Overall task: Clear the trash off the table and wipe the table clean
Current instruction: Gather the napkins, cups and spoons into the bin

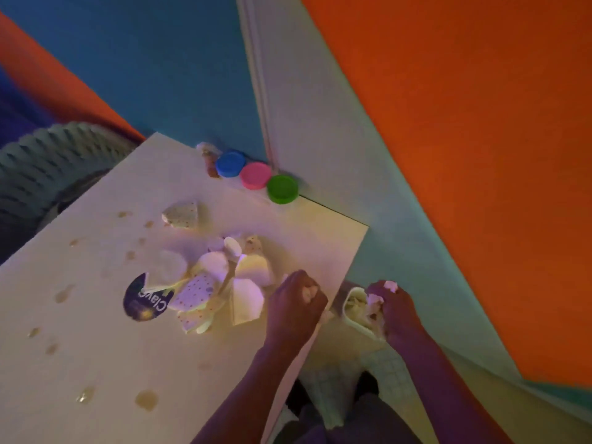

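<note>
A pile of torn paper trash [224, 283] lies in the middle of the white table [96, 363], with dotted scraps, white pieces and a dark round "Clay" label [144, 299]. One more dotted scrap [182, 214] lies apart, farther back. My left hand [298, 302] is curled into a fist at the table's right edge, right of the pile, and grips a small pale scrap. Off that edge, my right hand [397, 309] holds the rim of a pale bag [355, 310] with crumpled paper inside, a pinkish scrap pinched at its fingertips.
Brown spill spots [145, 400] dot the table's left and near parts. Clay tubs with blue [230, 163], pink [255, 175] and green [282, 189] lids stand at the far edge by a wall corner. A wicker basket [48, 161] sits beyond the left side.
</note>
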Tool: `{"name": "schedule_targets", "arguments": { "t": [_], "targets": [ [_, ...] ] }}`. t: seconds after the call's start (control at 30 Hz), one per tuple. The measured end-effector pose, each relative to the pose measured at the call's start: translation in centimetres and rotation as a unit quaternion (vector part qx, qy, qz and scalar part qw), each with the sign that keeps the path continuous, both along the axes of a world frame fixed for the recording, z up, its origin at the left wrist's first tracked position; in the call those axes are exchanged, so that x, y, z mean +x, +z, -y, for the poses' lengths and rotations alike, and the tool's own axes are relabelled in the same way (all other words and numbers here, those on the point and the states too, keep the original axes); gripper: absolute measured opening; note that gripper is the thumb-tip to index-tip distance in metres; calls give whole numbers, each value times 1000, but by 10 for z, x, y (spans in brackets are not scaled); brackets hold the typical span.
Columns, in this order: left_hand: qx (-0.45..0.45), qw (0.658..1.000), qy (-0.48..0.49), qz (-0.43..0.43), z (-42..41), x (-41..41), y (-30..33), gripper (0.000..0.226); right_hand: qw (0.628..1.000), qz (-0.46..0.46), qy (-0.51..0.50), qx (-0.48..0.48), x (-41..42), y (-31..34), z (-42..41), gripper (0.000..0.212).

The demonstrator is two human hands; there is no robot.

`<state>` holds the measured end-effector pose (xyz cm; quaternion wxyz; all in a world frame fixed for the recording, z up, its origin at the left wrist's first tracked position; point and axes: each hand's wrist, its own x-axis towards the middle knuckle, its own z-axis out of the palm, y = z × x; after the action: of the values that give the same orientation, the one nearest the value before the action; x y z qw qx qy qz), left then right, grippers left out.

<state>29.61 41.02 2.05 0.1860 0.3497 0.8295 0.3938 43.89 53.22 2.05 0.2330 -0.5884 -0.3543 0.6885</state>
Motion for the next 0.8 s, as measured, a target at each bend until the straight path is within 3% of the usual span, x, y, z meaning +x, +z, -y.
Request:
{"name": "schedule_targets", "arguments": {
  "t": [0.1, 0.3, 0.47, 0.8],
  "targets": [
    [-9, 999, -30, 23, -13, 21, -3, 21, 996, -5, -68, -52, 35, -12, -4, 21],
    [-27, 990, -138, 16, -46, 83, -11, 31, 971, -80, -173, -144, 119, -37, -11, 32],
    [-86, 973, -215, -10, -67, 169, -38, 23, 938, -104, -254, -210, 203, -65, -4, 31],
    [-179, 956, -222, -68, -75, 200, -67, 21, 969, 17, -121, -214, 225, -90, 5, 24]
  ]
}}
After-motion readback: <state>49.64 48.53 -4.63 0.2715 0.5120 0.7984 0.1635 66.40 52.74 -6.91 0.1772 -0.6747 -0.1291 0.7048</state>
